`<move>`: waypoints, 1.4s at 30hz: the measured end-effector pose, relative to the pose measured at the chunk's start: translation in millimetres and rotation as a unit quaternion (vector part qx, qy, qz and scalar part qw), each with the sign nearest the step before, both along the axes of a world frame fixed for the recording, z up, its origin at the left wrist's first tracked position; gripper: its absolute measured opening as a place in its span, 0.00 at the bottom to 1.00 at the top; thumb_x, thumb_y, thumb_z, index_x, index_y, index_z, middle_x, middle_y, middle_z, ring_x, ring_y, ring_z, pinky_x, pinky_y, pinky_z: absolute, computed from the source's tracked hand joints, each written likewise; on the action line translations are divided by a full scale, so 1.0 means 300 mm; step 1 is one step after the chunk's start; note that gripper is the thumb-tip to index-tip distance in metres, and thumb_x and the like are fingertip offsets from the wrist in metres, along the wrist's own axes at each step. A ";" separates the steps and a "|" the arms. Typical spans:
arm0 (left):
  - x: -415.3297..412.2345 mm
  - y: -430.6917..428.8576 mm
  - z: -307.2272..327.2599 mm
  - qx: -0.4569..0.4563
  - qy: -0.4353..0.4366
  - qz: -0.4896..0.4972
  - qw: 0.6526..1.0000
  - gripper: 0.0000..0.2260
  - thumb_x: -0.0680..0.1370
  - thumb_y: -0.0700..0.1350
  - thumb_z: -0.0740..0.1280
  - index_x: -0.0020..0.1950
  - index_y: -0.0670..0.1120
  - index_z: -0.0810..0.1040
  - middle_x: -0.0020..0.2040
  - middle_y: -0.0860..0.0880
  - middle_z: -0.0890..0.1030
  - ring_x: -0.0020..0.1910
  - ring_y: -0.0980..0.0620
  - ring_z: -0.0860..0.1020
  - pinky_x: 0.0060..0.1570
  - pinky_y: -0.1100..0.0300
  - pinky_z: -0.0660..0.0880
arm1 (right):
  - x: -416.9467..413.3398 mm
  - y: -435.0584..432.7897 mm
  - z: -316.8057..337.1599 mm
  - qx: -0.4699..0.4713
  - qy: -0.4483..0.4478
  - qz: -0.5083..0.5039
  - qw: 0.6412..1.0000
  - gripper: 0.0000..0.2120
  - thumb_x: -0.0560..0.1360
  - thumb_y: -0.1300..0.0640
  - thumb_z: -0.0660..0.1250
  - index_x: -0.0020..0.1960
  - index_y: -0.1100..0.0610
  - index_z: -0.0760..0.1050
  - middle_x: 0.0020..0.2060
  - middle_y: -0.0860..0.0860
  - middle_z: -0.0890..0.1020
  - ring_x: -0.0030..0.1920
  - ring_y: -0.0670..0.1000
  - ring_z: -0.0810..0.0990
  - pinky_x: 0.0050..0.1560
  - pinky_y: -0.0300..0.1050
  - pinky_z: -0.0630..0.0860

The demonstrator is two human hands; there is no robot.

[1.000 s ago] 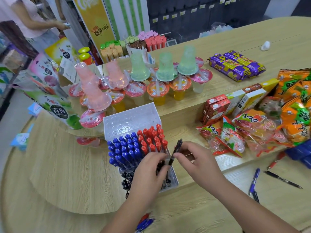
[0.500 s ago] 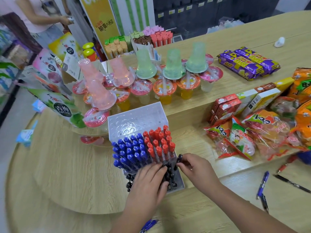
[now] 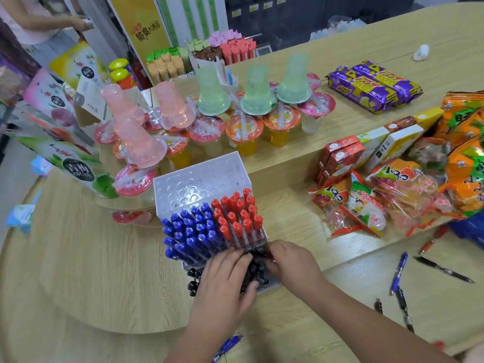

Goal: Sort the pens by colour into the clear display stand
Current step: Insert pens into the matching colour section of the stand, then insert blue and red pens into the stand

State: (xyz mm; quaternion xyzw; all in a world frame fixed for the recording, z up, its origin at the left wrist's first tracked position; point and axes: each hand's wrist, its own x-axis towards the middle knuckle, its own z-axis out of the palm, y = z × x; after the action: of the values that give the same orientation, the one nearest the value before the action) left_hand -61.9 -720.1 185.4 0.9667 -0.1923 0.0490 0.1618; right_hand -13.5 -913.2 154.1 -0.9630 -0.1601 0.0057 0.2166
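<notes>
The clear display stand (image 3: 201,184) stands on the wooden counter with its back rows of holes bare. Blue pens (image 3: 191,229) fill its left side, red pens (image 3: 238,216) its right side, and black pens (image 3: 258,273) stand in the front rows. My left hand (image 3: 222,286) lies over the black pens with its fingers stretched forward. My right hand (image 3: 290,260) pinches the top of one black pen (image 3: 255,251), which stands in the stand just in front of the red pens. Its lower part is hidden.
Loose pens lie on the table to the right: a blue pen (image 3: 398,271), a black pen (image 3: 442,269), a red pen (image 3: 429,242). Another blue pen (image 3: 227,345) lies under my left forearm. Jelly cups (image 3: 243,132) crowd behind the stand, and snack packs (image 3: 366,205) lie to its right.
My right hand has brought the black pen down from above into the stand's front rows. My left hand has slid forward over the black pens.
</notes>
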 end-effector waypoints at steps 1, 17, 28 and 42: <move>-0.001 -0.002 0.001 0.001 0.000 0.003 1.000 0.21 0.76 0.56 0.64 0.65 0.47 0.76 0.63 0.51 0.77 0.65 0.49 0.73 0.69 0.53 0.64 | 0.001 0.001 -0.004 -0.002 0.008 -0.004 1.000 0.09 0.76 0.47 0.65 0.45 0.52 0.77 0.36 0.46 0.79 0.35 0.50 0.80 0.29 0.42 0.69; -0.184 0.172 0.131 -0.234 -0.083 0.153 0.957 0.12 0.77 0.46 0.62 0.54 0.43 0.80 0.49 0.49 0.79 0.47 0.56 0.77 0.52 0.66 0.72 | -0.346 -0.076 -0.099 0.145 0.143 -0.198 0.959 0.02 0.77 0.49 0.66 0.49 0.44 0.78 0.37 0.39 0.81 0.39 0.40 0.79 0.39 0.44 0.78; -0.550 0.410 -0.643 -0.029 0.278 0.224 0.934 0.20 0.71 0.54 0.67 0.61 0.48 0.79 0.55 0.50 0.78 0.50 0.47 0.79 0.51 0.55 0.77 | -0.469 0.333 -0.497 0.009 0.245 0.083 0.966 0.23 0.74 0.57 0.66 0.69 0.47 0.71 0.66 0.46 0.74 0.65 0.49 0.71 0.66 0.41 0.69; -0.439 0.367 -0.789 0.024 0.293 0.195 0.936 0.12 0.78 0.55 0.64 0.60 0.55 0.74 0.57 0.54 0.76 0.56 0.51 0.74 0.52 0.57 0.72 | -0.442 0.433 -0.621 -0.045 0.268 -0.109 0.956 0.26 0.69 0.46 0.75 0.61 0.51 0.68 0.52 0.48 0.77 0.52 0.53 0.79 0.44 0.46 0.76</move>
State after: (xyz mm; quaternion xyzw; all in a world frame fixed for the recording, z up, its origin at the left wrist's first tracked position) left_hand -193.6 -610.1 -51.4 0.9601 0.0547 -0.2109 0.1753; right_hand -146.2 -783.4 -32.2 -0.9466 0.0103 0.2473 0.2069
